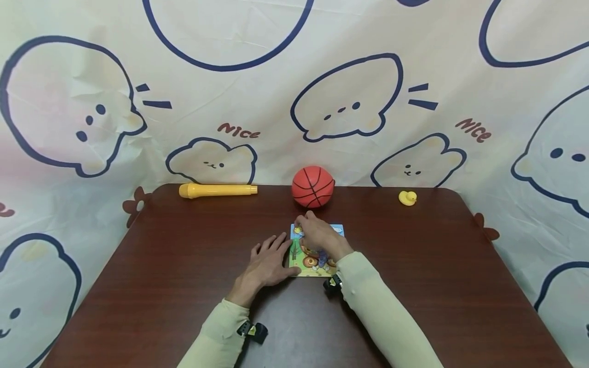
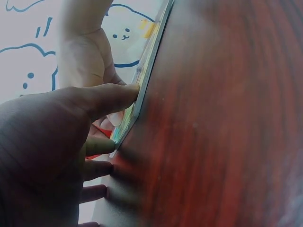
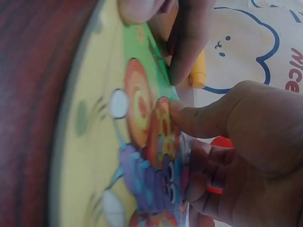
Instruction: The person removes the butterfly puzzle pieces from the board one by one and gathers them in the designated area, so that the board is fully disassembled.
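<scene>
A flat cartoon picture board, with thin seams like a jigsaw puzzle, lies on the table; the right wrist view shows its snail and purple figure close up. Spread at the board's left side is my left hand, its thumb on the lower-left edge and its index fingertip at the left edge, fingers fairly straight. Over the upper part of the board my right hand bends its fingers, and in the right wrist view its thumb touches the picture. Whether a piece sits between those fingers is hidden.
Along the table's back edge are a yellow toy microphone at left, a small red basketball just behind the board, and a yellow rubber duck at right. A patterned cloth hangs behind.
</scene>
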Demonstrator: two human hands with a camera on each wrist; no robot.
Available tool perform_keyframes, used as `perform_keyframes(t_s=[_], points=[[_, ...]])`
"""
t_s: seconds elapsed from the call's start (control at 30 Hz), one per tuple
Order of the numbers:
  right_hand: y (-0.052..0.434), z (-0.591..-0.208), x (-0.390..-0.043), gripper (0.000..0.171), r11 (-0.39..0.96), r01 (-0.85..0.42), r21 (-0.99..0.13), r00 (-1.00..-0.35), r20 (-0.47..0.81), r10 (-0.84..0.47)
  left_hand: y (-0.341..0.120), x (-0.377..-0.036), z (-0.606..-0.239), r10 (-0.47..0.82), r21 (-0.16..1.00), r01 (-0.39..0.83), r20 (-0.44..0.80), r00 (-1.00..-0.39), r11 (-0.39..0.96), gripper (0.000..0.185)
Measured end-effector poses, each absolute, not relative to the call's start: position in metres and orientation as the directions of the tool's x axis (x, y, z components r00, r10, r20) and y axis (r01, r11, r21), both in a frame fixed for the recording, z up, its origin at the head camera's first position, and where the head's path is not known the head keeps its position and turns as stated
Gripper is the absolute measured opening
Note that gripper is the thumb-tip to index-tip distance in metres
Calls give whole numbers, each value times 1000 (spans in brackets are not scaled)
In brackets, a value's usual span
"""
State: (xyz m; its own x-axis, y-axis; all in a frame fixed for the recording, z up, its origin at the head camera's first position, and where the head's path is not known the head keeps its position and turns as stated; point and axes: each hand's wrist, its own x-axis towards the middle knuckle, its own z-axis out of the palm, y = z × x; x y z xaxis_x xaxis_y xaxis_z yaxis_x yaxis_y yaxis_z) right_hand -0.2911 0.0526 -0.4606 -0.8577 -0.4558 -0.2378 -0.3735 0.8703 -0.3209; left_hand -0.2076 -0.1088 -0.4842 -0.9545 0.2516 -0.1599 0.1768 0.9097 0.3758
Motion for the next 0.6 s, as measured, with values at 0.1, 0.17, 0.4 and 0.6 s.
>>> perform_keyframes(t_s=[0.1,0.17,0.4,0.6], points=[[54,-464,-291,47,868,-371,-330,-864,-220,-453,-109,-208,-483,249,378,174,-159,-955,909,81],[56,-466,-291,48,865,-371,-339,-866,-209,-454,-109,-208,-483,248,379,173,-159,-956,909,81],[61,-471,-288,45,845,-379,-378,-870,-167,-465,-109,-207,-483,254,388,177,-158,-954,905,80],[64,-473,-285,45,835,-397,-380,-876,-114,-469,-109,-207,-484,257,389,181,-154,-954,903,80]])
